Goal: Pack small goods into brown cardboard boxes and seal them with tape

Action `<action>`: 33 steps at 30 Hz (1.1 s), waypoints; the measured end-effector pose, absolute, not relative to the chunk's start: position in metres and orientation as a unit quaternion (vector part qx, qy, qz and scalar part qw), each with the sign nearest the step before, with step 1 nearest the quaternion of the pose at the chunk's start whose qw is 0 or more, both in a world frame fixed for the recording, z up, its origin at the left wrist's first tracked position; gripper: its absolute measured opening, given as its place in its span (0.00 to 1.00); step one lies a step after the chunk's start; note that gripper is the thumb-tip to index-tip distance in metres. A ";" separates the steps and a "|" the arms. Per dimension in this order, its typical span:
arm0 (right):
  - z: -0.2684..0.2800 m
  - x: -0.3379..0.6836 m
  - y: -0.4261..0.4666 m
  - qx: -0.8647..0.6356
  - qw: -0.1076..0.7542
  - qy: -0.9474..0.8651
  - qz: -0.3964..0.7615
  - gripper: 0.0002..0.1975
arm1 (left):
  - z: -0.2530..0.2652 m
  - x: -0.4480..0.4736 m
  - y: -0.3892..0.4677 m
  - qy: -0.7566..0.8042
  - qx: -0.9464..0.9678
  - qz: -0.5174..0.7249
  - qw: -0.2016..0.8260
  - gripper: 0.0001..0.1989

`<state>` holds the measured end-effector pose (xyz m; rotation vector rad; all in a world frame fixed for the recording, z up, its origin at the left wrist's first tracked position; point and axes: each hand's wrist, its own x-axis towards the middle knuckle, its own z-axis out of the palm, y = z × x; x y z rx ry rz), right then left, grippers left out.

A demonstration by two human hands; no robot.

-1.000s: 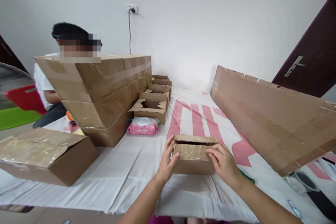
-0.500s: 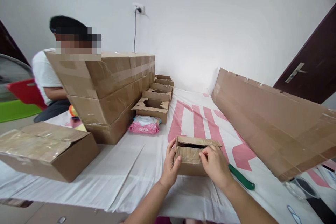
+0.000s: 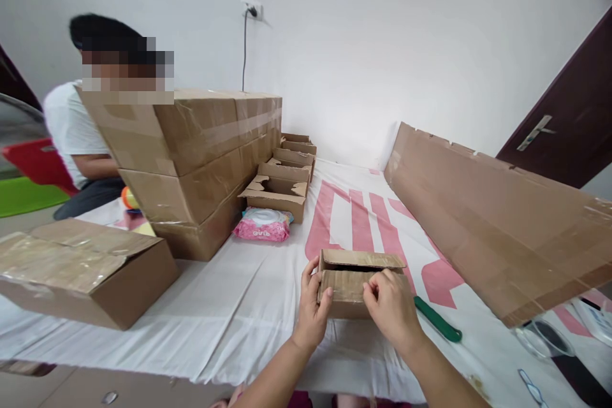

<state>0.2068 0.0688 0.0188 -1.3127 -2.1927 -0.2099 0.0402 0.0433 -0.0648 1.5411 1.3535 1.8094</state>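
A small cardboard box (image 3: 349, 311) sits near the table's front edge, its top flaps partly raised with a dark gap between them. My left hand (image 3: 312, 309) clasps the box's left end, thumb on the near side and fingers behind. At the right part of the front flap (image 3: 342, 285), my right hand (image 3: 389, 306) has its fingers curled in a pinch against the flap's edge. Shiny tape shows on that flap; whether the fingertips hold tape or cardboard is hidden. A green-handled tool (image 3: 437, 320), perhaps a utility knife, lies just right of my right hand.
Stacked taped cartons (image 3: 205, 134) stand left, with a person (image 3: 79, 134) beyond. Another carton (image 3: 129, 280) lies nearer. Open boxes (image 3: 282, 207) line the stack behind a pink wipes pack (image 3: 262, 226). A long cardboard panel (image 3: 488, 223) and glasses (image 3: 530, 386) are on the right.
Both hands keep nearly the same hold on the box. The front flap tilts slightly toward me, and the view has shifted a little. The person at left appears farther left.
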 end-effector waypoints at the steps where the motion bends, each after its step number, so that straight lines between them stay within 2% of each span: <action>1: 0.017 0.205 0.068 -0.476 0.295 -0.826 -0.064 0.12 | -0.064 0.040 0.044 0.487 0.551 0.646 0.203 0.16; 5: 0.017 0.213 0.067 -0.438 0.331 -0.836 0.011 0.10 | -0.062 0.036 0.048 0.497 0.552 0.638 0.205 0.18; 8: 0.025 0.230 0.076 -0.438 0.347 -0.829 0.001 0.05 | -0.063 0.033 0.052 0.494 0.560 0.632 0.208 0.18; 9: 0.028 0.235 0.080 -0.426 0.344 -0.836 -0.013 0.07 | -0.063 0.032 0.052 0.493 0.561 0.631 0.210 0.18; 13: 0.042 0.246 0.099 -0.310 0.296 -0.901 -0.070 0.15 | -0.063 0.031 0.054 0.495 0.562 0.628 0.214 0.19; 22: 0.056 0.233 0.134 -0.050 0.116 -0.967 -0.219 0.15 | -0.058 0.028 0.054 0.494 0.580 0.615 0.203 0.19; 27: 0.060 0.224 0.146 -0.002 0.104 -0.965 -0.240 0.14 | -0.058 0.026 0.055 0.498 0.582 0.610 0.200 0.19; 33: 0.054 0.230 0.142 -0.050 0.121 -0.958 -0.256 0.13 | -0.058 0.026 0.056 0.515 0.589 0.588 0.203 0.20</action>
